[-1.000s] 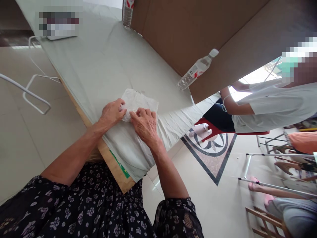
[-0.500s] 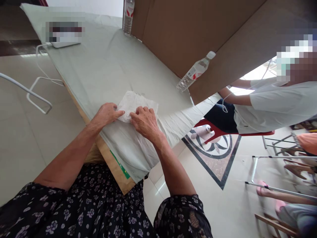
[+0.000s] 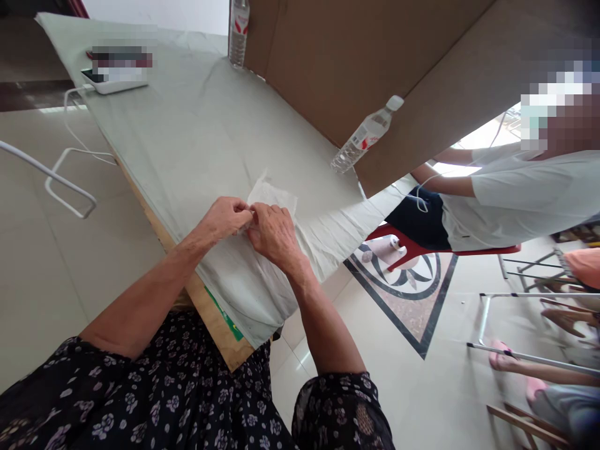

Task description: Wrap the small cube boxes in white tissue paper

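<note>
A thin, creased white tissue (image 3: pixel 280 193) lies on the pale cloth-covered table (image 3: pixel 197 144), its far part showing beyond my fingers. My left hand (image 3: pixel 229 215) is closed in a pinch at the tissue's near left side. Right beside it, my right hand (image 3: pixel 273 231) has its fingers curled down onto the tissue, also closed, and the fingertips of both hands meet. The near part of the tissue is mostly hidden under my hands.
A water bottle (image 3: pixel 367 135) leans against a brown cardboard panel (image 3: pixel 323 69); another bottle (image 3: pixel 239 34) stands at its far end. A white device (image 3: pixel 119 84) with a cable sits at the far left. A seated person (image 3: pixel 525 194) is at the right.
My left hand has moved right, up against my right hand, and its fingers have closed. The tissue's left side has been drawn in, so less of it shows.
</note>
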`<state>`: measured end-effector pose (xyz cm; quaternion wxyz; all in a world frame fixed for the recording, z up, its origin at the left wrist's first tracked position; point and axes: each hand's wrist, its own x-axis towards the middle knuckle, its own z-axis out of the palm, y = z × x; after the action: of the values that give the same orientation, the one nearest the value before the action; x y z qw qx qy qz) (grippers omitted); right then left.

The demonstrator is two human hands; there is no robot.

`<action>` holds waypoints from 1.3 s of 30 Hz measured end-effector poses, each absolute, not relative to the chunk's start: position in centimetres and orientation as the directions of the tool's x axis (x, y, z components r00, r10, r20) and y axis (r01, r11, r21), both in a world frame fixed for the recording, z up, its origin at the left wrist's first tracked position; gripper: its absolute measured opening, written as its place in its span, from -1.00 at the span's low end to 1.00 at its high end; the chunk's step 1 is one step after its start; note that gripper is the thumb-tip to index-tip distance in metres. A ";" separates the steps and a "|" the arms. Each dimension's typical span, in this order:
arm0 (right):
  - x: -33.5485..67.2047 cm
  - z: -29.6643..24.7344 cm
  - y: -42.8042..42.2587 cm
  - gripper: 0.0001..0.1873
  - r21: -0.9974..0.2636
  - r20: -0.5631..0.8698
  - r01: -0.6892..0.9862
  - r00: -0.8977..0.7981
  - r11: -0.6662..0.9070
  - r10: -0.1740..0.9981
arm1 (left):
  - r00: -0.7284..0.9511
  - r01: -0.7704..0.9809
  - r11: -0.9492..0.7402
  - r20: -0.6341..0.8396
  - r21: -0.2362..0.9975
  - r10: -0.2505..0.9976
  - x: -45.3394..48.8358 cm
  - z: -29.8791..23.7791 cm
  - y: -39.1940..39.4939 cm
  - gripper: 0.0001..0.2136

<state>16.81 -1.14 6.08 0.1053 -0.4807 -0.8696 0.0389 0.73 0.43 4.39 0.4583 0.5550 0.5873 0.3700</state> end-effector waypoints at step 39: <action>20.1 0.4 -1.8 -0.17 -0.844 0.142 0.536 0.197 0.015 0.970 | 0.400 0.847 -0.433 0.166 0.310 0.901 2.0 4.4 -1.6 -0.73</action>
<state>20.13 -1.75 0.40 0.4170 -0.6517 -0.5776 0.2603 1.97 -1.65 4.37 0.0882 0.8320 0.5252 0.1554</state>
